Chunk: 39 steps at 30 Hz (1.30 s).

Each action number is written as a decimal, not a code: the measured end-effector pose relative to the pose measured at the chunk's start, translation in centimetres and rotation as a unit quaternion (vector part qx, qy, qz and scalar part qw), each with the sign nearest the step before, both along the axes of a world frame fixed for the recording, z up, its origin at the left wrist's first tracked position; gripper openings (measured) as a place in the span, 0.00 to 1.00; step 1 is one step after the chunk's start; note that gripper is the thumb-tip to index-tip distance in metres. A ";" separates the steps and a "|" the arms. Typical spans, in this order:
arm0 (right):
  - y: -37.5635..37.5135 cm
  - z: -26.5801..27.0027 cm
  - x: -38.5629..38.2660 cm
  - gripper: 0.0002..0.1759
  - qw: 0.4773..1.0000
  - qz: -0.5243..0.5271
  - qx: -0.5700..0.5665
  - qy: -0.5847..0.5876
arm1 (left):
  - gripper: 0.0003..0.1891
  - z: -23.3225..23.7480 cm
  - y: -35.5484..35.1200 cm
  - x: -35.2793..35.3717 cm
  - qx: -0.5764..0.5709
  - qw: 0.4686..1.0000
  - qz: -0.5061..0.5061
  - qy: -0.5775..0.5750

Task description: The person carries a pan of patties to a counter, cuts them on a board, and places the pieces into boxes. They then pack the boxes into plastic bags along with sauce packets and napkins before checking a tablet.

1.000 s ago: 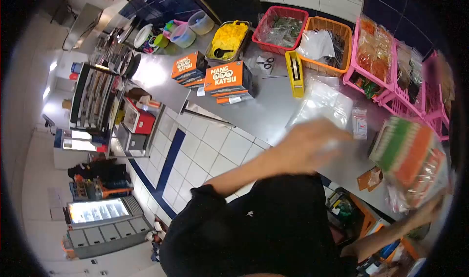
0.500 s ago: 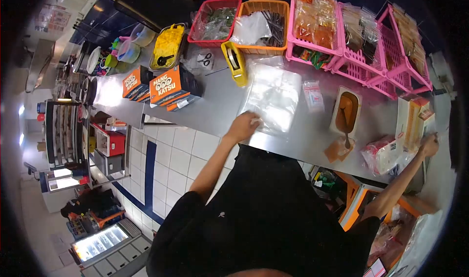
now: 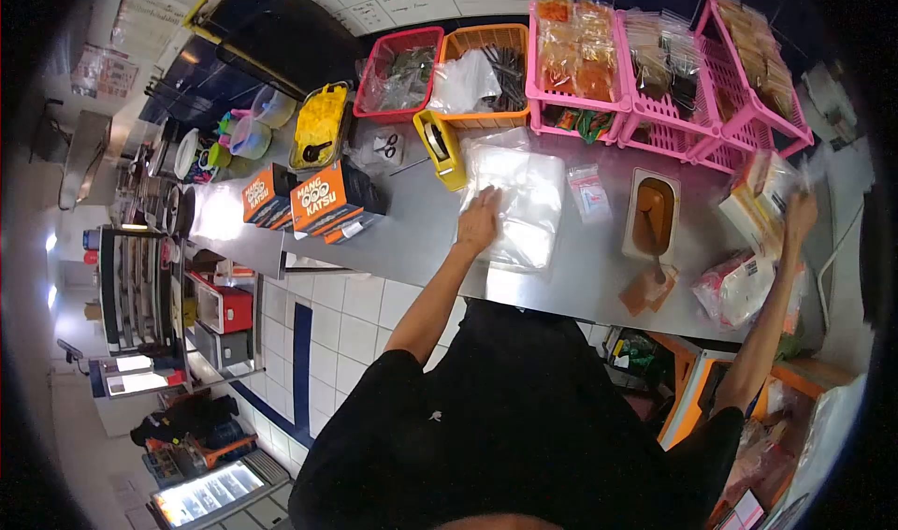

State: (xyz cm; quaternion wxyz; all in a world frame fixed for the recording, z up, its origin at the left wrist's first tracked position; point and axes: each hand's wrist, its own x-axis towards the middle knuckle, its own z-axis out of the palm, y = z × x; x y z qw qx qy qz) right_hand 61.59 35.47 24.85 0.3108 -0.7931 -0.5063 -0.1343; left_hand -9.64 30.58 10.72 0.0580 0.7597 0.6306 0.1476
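Note:
My left hand [image 3: 480, 219] lies flat, fingers stretched, on the left side of a stack of clear plastic bags [image 3: 524, 214] on the steel counter. At the far right my right hand [image 3: 801, 214] is raised beside a tilted white and yellow box [image 3: 756, 201]. Its fingers look closed, with a blurred, see-through shape just above them; I cannot tell what they hold. Under that forearm sits a plastic-wrapped pink and white pack [image 3: 734, 289]. A small zip bag with red print [image 3: 589, 195] lies right of the stack. Beyond it stands a metal tub of brown sauce with a ladle [image 3: 652, 217].
A yellow tape dispenser [image 3: 440, 149] stands behind the stack. Along the back are red [image 3: 400, 114] and orange baskets [image 3: 482, 118] and pink racks [image 3: 669, 137] of filled packets. Orange and black boxes [image 3: 323, 203] sit left. A brown-filled bag [image 3: 647, 291] lies near the front edge.
My left hand has moved from the stack's near corner farther up onto it and flattened. My right hand has risen beside the box, which now leans to the left. The view has shifted slightly.

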 end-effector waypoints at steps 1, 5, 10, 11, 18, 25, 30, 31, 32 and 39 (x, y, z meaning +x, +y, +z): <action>0.6 0.0 -1.3 0.25 1.000 -0.003 0.000 0.002 | 0.22 0.3 -0.1 0.1 0.008 0.998 -0.065 -0.024; 3.4 0.6 -5.6 0.23 1.000 0.016 -0.020 -0.014 | 0.14 2.4 -0.5 -0.8 -0.100 0.994 0.042 -0.026; 2.9 1.2 -10.0 0.20 0.994 -0.095 0.028 -0.048 | 0.10 2.8 0.1 -1.2 -0.126 0.989 0.075 0.008; 2.4 1.1 -10.0 0.20 0.994 -0.094 0.027 -0.050 | 0.10 3.0 0.3 -0.9 -0.114 0.991 0.070 0.007; 1.1 -3.2 -4.0 0.21 0.965 0.136 0.014 0.224 | 0.10 2.2 1.4 -0.4 -0.075 0.993 0.077 0.045; 1.9 -1.4 -7.1 0.22 0.952 0.181 0.047 0.243 | 0.08 1.5 2.5 -1.6 -0.033 0.997 0.047 0.044; 0.5 -6.8 -6.1 0.25 0.948 0.137 -0.159 0.238 | 0.03 -0.1 1.7 -2.3 0.040 0.999 -0.015 0.013; -0.1 -10.2 -5.3 0.26 0.966 0.123 -0.075 0.213 | 0.03 0.5 1.6 -2.2 0.043 0.999 -0.017 0.009; -0.3 -11.7 -4.7 0.27 0.977 0.106 0.012 0.186 | 0.02 2.0 1.4 -2.1 0.032 0.999 -0.013 -0.029; -6.7 -1.6 -20.5 0.24 0.986 0.041 0.163 0.003 | 0.03 7.2 1.2 -0.8 0.081 0.975 -0.010 -0.207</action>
